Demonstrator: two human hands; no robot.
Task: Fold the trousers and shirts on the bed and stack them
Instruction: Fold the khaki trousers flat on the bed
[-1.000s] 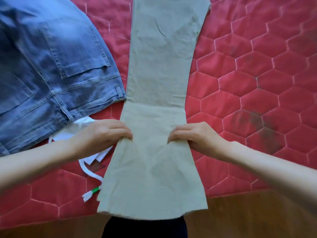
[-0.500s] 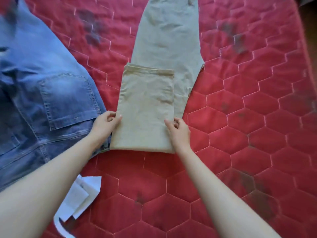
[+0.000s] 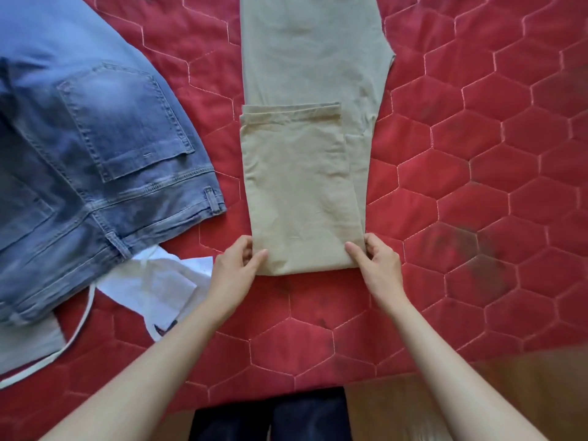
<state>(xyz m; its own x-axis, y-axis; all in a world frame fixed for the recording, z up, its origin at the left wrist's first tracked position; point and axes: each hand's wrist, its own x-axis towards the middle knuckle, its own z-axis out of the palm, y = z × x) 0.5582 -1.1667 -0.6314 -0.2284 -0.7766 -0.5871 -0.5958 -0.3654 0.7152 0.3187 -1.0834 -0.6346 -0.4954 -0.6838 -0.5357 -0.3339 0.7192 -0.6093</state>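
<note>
Beige trousers (image 3: pixel 302 186) lie lengthwise down the middle of the red quilted bed (image 3: pixel 477 154), their leg end folded up over the upper part, hem across the middle. My left hand (image 3: pixel 237 268) pinches the near left corner of the fold. My right hand (image 3: pixel 375 262) pinches the near right corner. Blue jeans (image 3: pixel 95 148) lie spread at the left, back pocket up. A white garment with a strap (image 3: pixel 159 284) pokes out from under the jeans, near my left wrist.
The bed's near edge runs along the bottom, with wooden floor (image 3: pixel 477 393) beyond it and my dark-clad legs (image 3: pixel 270 418) below. Bare red quilt spreads to the right of the trousers.
The trouser legs were folded up from the bed edge over the upper part. Both hands slid back down to the fold's near corners and now pinch them.
</note>
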